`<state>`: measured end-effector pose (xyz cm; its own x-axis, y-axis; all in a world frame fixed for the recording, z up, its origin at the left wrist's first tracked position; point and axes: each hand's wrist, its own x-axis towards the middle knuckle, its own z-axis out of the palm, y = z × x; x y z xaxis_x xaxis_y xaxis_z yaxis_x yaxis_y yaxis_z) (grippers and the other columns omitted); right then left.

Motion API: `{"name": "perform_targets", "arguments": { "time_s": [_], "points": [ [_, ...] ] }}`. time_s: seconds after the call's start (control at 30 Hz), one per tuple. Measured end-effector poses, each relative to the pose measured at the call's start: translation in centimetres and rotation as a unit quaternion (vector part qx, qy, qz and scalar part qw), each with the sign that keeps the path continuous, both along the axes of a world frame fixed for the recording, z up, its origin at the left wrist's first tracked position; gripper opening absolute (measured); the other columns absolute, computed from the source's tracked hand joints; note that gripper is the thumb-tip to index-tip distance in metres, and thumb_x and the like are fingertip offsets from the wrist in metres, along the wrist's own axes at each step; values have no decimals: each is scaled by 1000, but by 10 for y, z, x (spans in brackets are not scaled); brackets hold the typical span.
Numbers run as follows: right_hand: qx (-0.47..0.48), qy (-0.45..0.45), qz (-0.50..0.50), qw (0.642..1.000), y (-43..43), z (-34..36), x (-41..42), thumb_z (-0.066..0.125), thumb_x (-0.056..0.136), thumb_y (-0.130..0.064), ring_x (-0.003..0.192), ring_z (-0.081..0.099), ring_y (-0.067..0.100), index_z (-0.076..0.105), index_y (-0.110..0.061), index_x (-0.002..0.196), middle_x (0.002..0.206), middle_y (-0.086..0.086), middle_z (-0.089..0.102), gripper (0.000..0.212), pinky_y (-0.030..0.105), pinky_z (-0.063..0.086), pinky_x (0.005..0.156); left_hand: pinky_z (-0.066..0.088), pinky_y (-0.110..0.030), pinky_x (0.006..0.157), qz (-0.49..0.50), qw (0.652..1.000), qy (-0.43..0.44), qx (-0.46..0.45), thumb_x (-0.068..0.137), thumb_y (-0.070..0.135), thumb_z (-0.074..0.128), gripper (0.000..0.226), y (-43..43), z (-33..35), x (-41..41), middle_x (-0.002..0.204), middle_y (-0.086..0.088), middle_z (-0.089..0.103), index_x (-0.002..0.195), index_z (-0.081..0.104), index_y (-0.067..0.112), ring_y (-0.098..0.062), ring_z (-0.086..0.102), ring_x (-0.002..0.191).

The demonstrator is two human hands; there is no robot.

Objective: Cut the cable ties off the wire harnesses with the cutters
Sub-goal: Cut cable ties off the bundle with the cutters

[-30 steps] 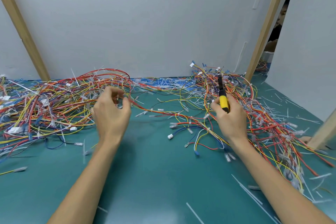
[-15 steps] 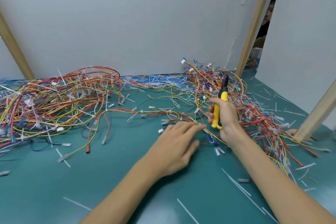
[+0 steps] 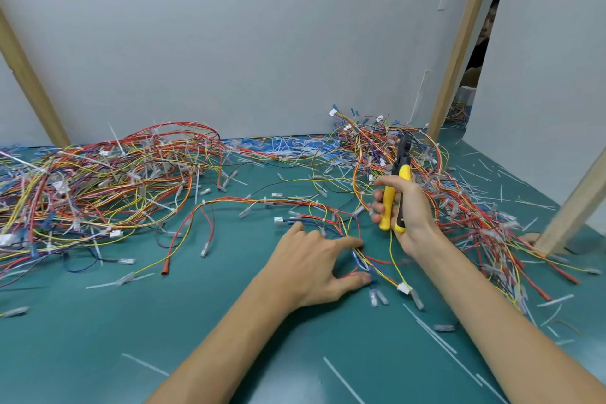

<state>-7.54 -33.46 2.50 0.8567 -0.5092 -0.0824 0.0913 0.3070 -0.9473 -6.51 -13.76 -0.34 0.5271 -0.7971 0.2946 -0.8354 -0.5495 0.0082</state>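
Green desk [image 3: 164, 338]: my right hand [image 3: 411, 211] grips cutters [image 3: 401, 172] upright, tips pointing away; left hand [image 3: 311, 266] lies spread on wires [image 3: 362, 261].

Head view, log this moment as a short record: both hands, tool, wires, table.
left hand: open, fingers spread over the loose harness
right hand: grips the yellow-handled cutters, tip pointing up
wire piles: left wire pile and right wire pile, both tangled
table: green, strewn with cut ties
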Motion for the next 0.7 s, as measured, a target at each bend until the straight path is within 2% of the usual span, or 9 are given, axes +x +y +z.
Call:
{"name": "perform_targets", "arguments": {
  "time_s": [0.1, 0.17, 0.27, 0.33, 0.4, 0.47, 0.57, 0.63, 0.7],
  "points": [
    [-32, 4, -12, 999, -3, 0, 0, 63, 89, -15, 46, 42, 14, 59, -9, 89, 62, 2, 53, 7, 25, 37, 43, 39, -41, 88, -19, 1000, 12, 2, 85, 84, 30, 60, 3, 3, 4, 85, 0, 66, 118, 49, 38, -25, 63, 86],
    [-63, 26, -10, 998, -4, -2, 0, 64, 88, -16, 47, 43, 16, 59, -10, 87, 62, 3, 53, 8, 25, 38, 42, 39, -38, 81, -30, 999, 17, -7, 83, 86, 34, 58, 9, 3, 7, 88, 8, 59, 109, 48, 36, -22, 61, 86],
    [-98, 48, -1, 994, -6, -6, 2, 64, 87, -14, 51, 46, 21, 58, -6, 85, 63, 7, 52, 10, 27, 41, 44, 35, -34, 77, -46, 999, -4, -13, 79, 84, 42, 56, 17, 5, 17, 93, 13, 43, 107, 48, 35, -18, 54, 92],
    [-119, 54, 1, 991, -7, -8, 4, 63, 88, -14, 53, 49, 22, 58, -6, 89, 63, 8, 54, 10, 28, 44, 45, 35, -33, 81, -40, 998, -35, -17, 77, 83, 47, 57, 23, 6, 27, 103, 10, 46, 105, 51, 33, -17, 49, 97],
    [-128, 56, 2, 990, -8, -9, 4, 62, 89, -14, 53, 51, 22, 58, -6, 90, 63, 9, 55, 8, 30, 45, 46, 37, -34, 82, -32, 997, -42, -56, 78, 78, 51, 54, 27, 9, 35, 110, 7, 50, 101, 56, 29, -19, 48, 100],
    [-142, 55, -3, 988, -8, -10, 5, 62, 91, -14, 52, 54, 22, 58, -7, 87, 65, 10, 57, 9, 31, 48, 48, 40, -33, 79, -43, 984, 53, -167, 81, 72, 52, 50, 31, 14, 37, 104, 9, 52, 94, 58, 24, -16, 51, 93],
    [-220, 65, -37, 973, -11, -13, 5, 62, 92, -18, 57, 59, 22, 62, -9, 86, 72, 12, 63, 10, 34, 52, 53, 42, -29, 68, -10, 924, 148, -353, 86, 58, 52, 31, 36, 22, 37, 84, 15, 57, 85, 56, 27, -5, 54, 76],
    [-275, 78, -57, 957, -12, -13, 3, 64, 90, -22, 62, 63, 19, 66, -14, 88, 77, 11, 69, 8, 36, 56, 57, 53, -34, 66, 37, 850, 223, -475, 90, 48, 58, 24, 44, 29, 42, 76, 11, 68, 84, 61, 25, -14, 66, 72],
    [-296, 82, -59, 950, -11, -14, 2, 66, 88, -24, 66, 66, 19, 67, -18, 89, 80, 10, 72, 5, 37, 57, 61, 57, -34, 55, 51, 776, 272, -566, 91, 46, 64, 24, 55, 36, 49, 75, 3, 72, 84, 56, 25, -20, 70, 66]
  ]
}}
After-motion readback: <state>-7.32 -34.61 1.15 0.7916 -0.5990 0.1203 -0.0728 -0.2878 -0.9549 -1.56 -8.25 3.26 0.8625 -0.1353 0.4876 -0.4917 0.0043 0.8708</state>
